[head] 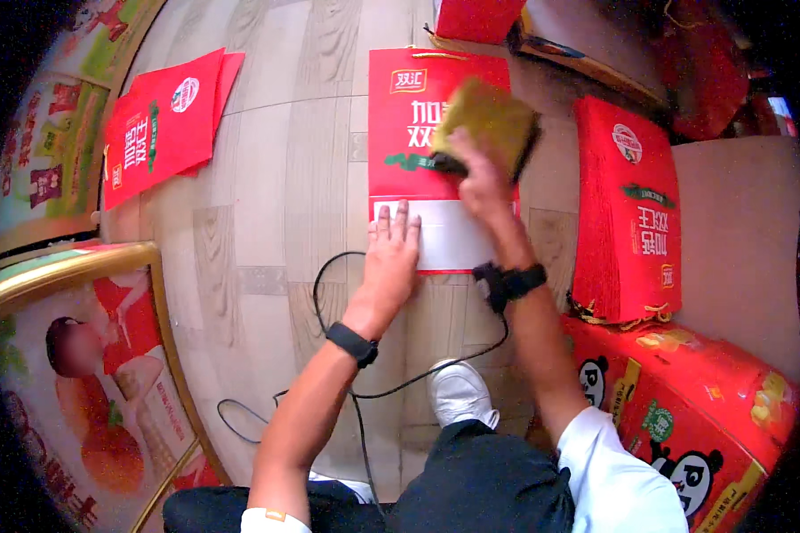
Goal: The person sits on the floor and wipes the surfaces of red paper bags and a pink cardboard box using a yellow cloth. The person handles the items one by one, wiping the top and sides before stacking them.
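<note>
A red paper gift bag (pixel 400 180) with a rope handle lies flat on the floor before me, its folded bottom showing a white panel (pixel 447 240) at the near end. My left hand (pixel 397 233) rests on that panel, fingers spread and holding nothing. Over the bag's upper right part, my right hand (pixel 477 166) grips a yellowish-brown block or folded cloth (pixel 490 120), blurred, with a dark edge; its exact kind I cannot tell. Whether it touches the bag is unclear.
Several flat red bags (pixel 167 126) lie at the left; a thick stack of them (pixel 627 213) stands at the right, near red printed boxes (pixel 693 400). A gold-framed poster (pixel 107 380) is at the lower left. A black cable (pixel 413 386) crosses the floor beside my white shoe (pixel 460 393).
</note>
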The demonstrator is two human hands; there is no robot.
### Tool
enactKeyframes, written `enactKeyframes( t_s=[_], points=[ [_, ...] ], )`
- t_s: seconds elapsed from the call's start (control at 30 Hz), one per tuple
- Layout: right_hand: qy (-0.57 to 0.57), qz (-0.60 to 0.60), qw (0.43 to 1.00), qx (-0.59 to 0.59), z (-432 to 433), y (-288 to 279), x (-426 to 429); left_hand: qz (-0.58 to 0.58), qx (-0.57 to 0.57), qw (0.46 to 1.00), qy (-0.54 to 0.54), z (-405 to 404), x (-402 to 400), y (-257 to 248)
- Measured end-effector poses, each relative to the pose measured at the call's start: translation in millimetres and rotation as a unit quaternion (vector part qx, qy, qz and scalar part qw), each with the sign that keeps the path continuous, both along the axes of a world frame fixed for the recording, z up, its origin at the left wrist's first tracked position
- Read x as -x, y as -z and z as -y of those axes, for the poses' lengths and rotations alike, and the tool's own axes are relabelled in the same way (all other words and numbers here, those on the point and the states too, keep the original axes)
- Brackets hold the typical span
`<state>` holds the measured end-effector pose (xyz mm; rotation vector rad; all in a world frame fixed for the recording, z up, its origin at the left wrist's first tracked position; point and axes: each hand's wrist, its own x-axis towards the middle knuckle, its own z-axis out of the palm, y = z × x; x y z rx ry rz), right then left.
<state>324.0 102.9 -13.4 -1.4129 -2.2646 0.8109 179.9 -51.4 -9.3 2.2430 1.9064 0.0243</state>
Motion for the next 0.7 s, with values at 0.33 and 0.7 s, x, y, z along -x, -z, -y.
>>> enactKeyframes(
  t_s=[0.33, 0.7],
  points=[
    [0.140, -0.094, 0.985, 0.027, -27.8, -49.5, 6.9, -0.116, -0.003, 0.993, -0.007, -15.5, -23.2, -14.7],
    [0.432, -0.190, 0.875, -0.108, 58.8, -92.1, -119.6, -0.090, 0.015, 0.991, 0.102, -36.6, -32.4, -23.4]
  ],
)
